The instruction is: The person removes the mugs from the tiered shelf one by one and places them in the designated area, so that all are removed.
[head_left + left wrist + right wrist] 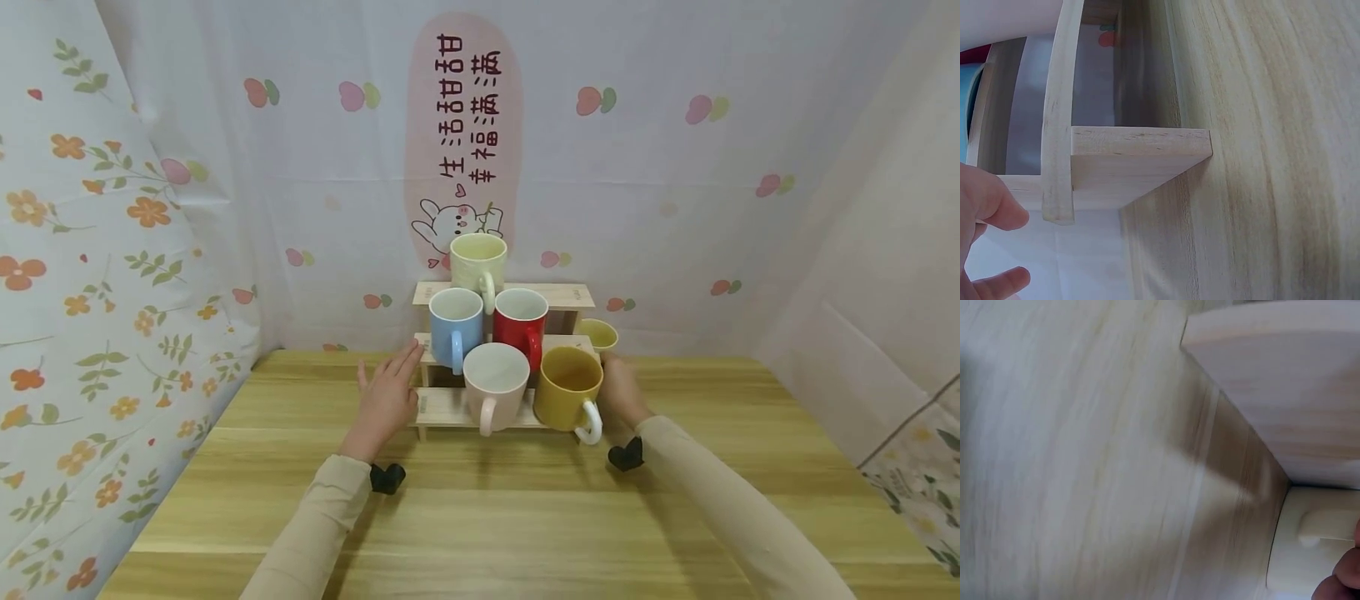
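The pale-yellow mug (602, 334) lies just beyond my right hand (624, 392), rack's (442, 407) right rear; grip unclear. My left hand (386, 404) is spread.

Passage lies over the table (495, 517) in front; rack (441, 407) and mugs (491, 404) block behind.

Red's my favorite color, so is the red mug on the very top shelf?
No, the red mug stands on the middle shelf, next to the blue mug.

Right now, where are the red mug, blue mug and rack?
Red mug (512, 332), head view: its outer wall.
Blue mug (444, 337), head view: its outer wall.
Rack (444, 405), head view: bare bottom shelf.
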{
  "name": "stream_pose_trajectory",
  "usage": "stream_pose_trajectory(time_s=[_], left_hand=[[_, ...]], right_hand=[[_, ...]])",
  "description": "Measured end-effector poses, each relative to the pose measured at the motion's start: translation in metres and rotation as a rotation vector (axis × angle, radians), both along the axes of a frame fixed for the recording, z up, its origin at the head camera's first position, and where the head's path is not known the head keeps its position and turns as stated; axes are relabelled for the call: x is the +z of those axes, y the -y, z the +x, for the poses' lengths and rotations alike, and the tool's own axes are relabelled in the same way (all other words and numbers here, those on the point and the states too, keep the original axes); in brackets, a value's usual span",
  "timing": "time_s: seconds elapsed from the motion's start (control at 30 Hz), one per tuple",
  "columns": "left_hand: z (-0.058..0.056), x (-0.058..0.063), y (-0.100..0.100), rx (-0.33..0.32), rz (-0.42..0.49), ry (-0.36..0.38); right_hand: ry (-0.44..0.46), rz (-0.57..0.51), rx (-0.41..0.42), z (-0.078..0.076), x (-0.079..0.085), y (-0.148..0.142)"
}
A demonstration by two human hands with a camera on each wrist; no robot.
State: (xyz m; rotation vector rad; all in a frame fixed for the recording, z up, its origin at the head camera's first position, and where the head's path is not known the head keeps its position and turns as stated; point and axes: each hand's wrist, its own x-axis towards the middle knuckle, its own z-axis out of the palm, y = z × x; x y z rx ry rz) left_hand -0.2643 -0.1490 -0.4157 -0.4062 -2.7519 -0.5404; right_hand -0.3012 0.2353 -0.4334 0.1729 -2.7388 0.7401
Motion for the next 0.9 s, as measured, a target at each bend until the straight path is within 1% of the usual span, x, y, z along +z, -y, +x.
stream_pose_trajectory(time_s=[0.07,0.17,0.27,0.33,0.43,0.57,0.73,0.83,0.9], left_hand=[[-0.001,0.000,0.000,0.001,-0.008,0.003],[-0.002,-0.002,0.000,0.000,-0.029,0.021],[-0.002,-0.002,-0.001,0.000,-0.034,0.039],[-0.001,-0.001,-0.001,-0.002,-0.023,0.042],[-0.002,0.000,0.000,0.001,-0.014,0.028],[-0.003,0.001,0.001,0.004,-0.019,0.012],[-0.003,0.000,0.002,0.000,-0.014,0.023],[-0.002,0.000,0.002,0.000,-0.011,0.027],[-0.002,0.001,0.002,-0.002,-0.004,0.028]], right_hand=[[-0.003,-0.016,0.016,0.000,0.000,0.001],[0.026,-0.008,0.025,0.000,0.001,-0.001],[0.106,-0.001,0.041,0.000,0.006,-0.006],[0.155,-0.008,0.044,-0.001,0.012,-0.009],[0.184,-0.021,0.044,-0.002,0.024,-0.012],[0.153,0.016,0.029,-0.001,0.043,-0.015],[0.138,0.062,-0.001,0.004,0.069,-0.019],[0.141,0.088,0.009,0.007,0.085,-0.019],[0.160,0.110,0.012,0.009,0.095,-0.017]])
